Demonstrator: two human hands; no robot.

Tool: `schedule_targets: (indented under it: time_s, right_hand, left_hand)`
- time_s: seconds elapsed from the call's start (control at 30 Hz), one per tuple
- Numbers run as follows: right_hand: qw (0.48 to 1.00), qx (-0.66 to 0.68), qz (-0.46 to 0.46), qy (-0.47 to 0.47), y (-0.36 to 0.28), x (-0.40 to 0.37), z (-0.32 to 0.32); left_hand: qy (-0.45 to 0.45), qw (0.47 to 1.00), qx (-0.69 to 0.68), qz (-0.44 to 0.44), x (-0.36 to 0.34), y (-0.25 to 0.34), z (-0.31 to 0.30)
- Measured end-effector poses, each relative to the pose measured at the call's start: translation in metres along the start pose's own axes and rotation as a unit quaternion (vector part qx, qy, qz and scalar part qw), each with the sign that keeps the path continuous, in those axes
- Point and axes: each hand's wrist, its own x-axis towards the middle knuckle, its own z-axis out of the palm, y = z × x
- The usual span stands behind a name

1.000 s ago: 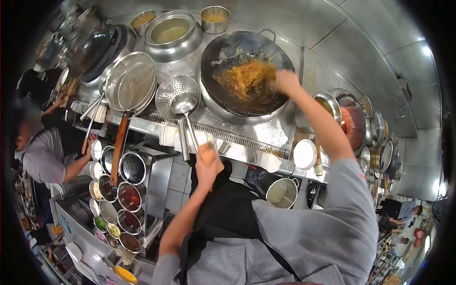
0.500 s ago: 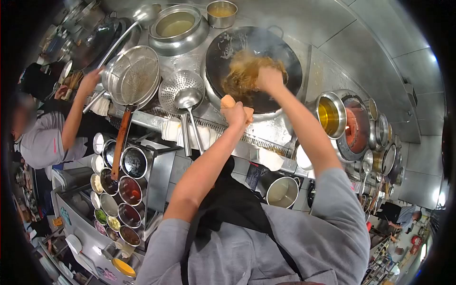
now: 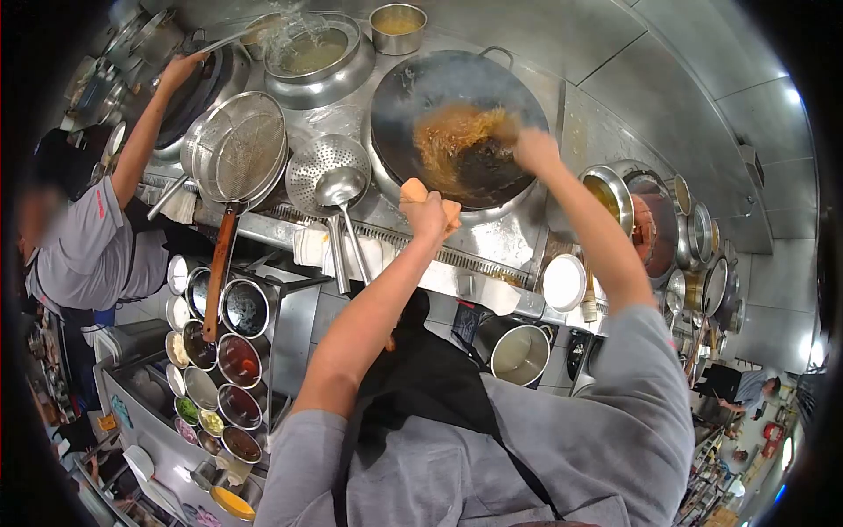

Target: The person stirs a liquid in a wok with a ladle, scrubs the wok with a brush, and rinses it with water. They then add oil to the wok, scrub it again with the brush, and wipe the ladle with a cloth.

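Observation:
Steam rises from a large black wok [image 3: 500,79] on the stove, with brown liquid and food [image 3: 452,140] spread inside it. At the wok's near edge my left hand [image 3: 428,216] is closed round an orange-tan cloth [image 3: 450,214]. My right hand [image 3: 536,151] is a closed fist over the wok's right side, blurred by motion. Something brown shows beside its fingers, too smeared to identify. Left of the wok lie a perforated ladle [image 3: 307,167] and a smaller solid ladle [image 3: 341,186].
A co-worker [image 3: 83,241] at the left reaches over another wok. Wire strainers [image 3: 241,145] rest beside a metal pot [image 3: 320,90]. Seasoning containers [image 3: 239,358] stand lower left. An oil pot [image 3: 615,189] is at the right, near a white bowl [image 3: 564,283].
My right hand has moved right across the wok, and the food has shifted. The co-worker's arm has swung up and away, and liquid now splashes above the metal pot.

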Motion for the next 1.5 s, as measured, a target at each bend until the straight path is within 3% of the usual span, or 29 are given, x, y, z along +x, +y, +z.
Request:
schedule_targets:
  time_s: [0.07, 0.1, 0.2, 0.27, 0.37, 0.4, 0.43, 0.47, 0.57, 0.63, 0.7, 0.8, 0.87, 0.93, 0.97, 1.0, 1.07, 1.13, 1.2, 1.3, 1.37, 1.43, 1.5]
  right_hand:
    - [0.988, 0.139, 0.067, -0.004, -0.018, 0.051, -0.029]
    - [0.989, 0.131, 0.066, -0.005, -0.047, 0.048, -0.052]
    - [0.995, 0.086, 0.010, 0.041, -0.125, 0.037, -0.025]
    - [0.995, 0.019, -0.079, 0.053, -0.146, -0.003, -0.015]
    - [0.977, 0.023, -0.191, 0.089, -0.111, -0.089, 0.000]
    - [0.979, -0.028, -0.197, 0.042, -0.089, -0.110, -0.002]
    - [0.976, -0.080, -0.204, -0.004, -0.062, -0.121, -0.005]
    - [0.982, -0.106, -0.149, -0.045, -0.034, -0.112, -0.002]
    - [0.999, -0.042, 0.014, 0.000, 0.034, -0.016, 0.001]
    - [0.987, 0.097, 0.131, 0.014, 0.000, 0.037, -0.023]
    - [0.995, 0.062, 0.064, 0.052, -0.056, 0.047, -0.024]
    - [0.996, 0.055, -0.037, 0.067, -0.123, 0.016, -0.002]
    - [0.982, 0.011, -0.142, 0.123, -0.131, -0.032, 0.006]
    - [0.975, 0.033, -0.206, 0.072, -0.111, -0.090, -0.003]
    - [0.979, 0.008, -0.196, 0.056, -0.092, -0.113, 0.001]
    - [0.981, -0.016, -0.187, 0.041, -0.068, -0.126, 0.003]
    - [0.994, -0.056, -0.091, -0.006, -0.019, -0.113, -0.006]
    - [0.997, 0.010, 0.072, -0.032, 0.028, -0.044, 0.005]
    - [0.982, 0.153, 0.107, -0.006, 0.025, 0.017, 0.007]
    - [0.973, 0.203, 0.110, 0.016, -0.064, 0.053, 0.011]
    - [0.979, 0.184, 0.082, 0.044, -0.125, 0.046, 0.009]
    - [0.983, 0.175, 0.021, 0.055, -0.155, 0.014, 0.005]
    - [0.983, 0.170, -0.060, 0.039, -0.159, -0.047, -0.019]
  left_hand:
    - [0.031, 0.999, 0.003, 0.020, -0.016, 0.007, 0.004]
    - [0.045, 0.999, 0.006, 0.023, -0.024, 0.014, 0.008]
    - [0.029, 0.998, 0.036, 0.039, -0.036, 0.028, 0.009]
    - [0.033, 0.997, 0.045, 0.058, -0.022, 0.016, 0.005]
    - [0.068, 0.994, 0.048, 0.067, -0.019, 0.010, 0.007]
    - [0.090, 0.992, 0.042, 0.080, -0.022, 0.012, 0.010]
    - [0.030, 0.998, 0.042, 0.044, -0.009, 0.004, 0.002]
    - [0.054, 0.995, 0.053, 0.061, -0.003, 0.000, 0.003]
    - [0.096, 0.989, 0.071, 0.085, 0.010, -0.013, 0.001]
    - [0.055, 0.993, 0.062, 0.083, 0.008, -0.009, -0.001]
    - [-0.016, 0.996, 0.043, 0.074, -0.017, 0.011, -0.004]
    - [0.020, 0.996, 0.027, 0.087, 0.000, -0.002, -0.001]
    - [0.079, 0.990, 0.052, 0.104, 0.003, -0.007, 0.002]
    - [0.102, 0.983, 0.089, 0.121, 0.026, -0.024, -0.003]
    - [0.157, 0.963, 0.145, 0.166, 0.037, -0.034, -0.003]
    - [0.148, 0.963, 0.188, 0.122, 0.036, -0.032, -0.005]
    - [0.167, 0.964, 0.170, 0.118, 0.014, -0.016, 0.004]
    - [0.148, 0.972, 0.140, 0.116, 0.016, -0.016, 0.003]
    - [0.128, 0.978, 0.125, 0.110, 0.006, -0.011, 0.001]
    - [0.075, 0.988, 0.081, 0.111, -0.015, 0.008, 0.003]
    - [0.079, 0.991, 0.093, 0.054, -0.030, 0.025, 0.007]
    - [0.075, 0.992, 0.092, 0.027, -0.013, 0.015, 0.003]
    - [-0.005, 1.000, 0.024, 0.019, -0.011, 0.015, -0.002]
